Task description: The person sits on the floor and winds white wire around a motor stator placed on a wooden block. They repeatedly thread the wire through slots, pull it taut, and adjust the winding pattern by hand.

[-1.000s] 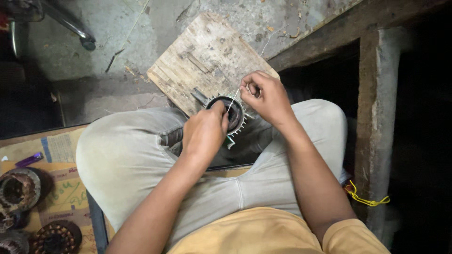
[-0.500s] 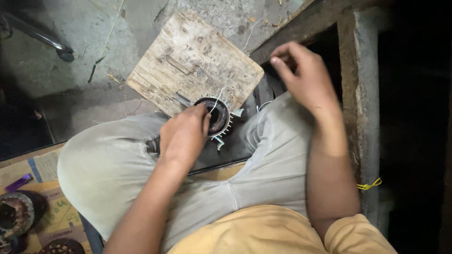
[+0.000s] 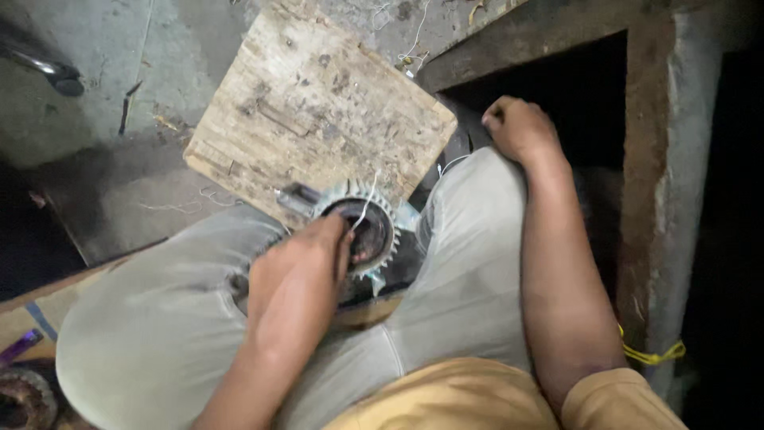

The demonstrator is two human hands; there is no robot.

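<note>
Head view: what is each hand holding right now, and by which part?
Left hand grips the toothed round stator at its near rim. Right hand is closed; whether it holds anything cannot be told.

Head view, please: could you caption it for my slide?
Left hand steadies a toothed metal ring between the knees; right hand rests away.

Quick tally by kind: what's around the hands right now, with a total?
Round toothed metal stator core, held by the left hand: 1
Thin white thread: 1
Worn square wooden board: 1
Yellow cord: 1
Total: 4
</note>
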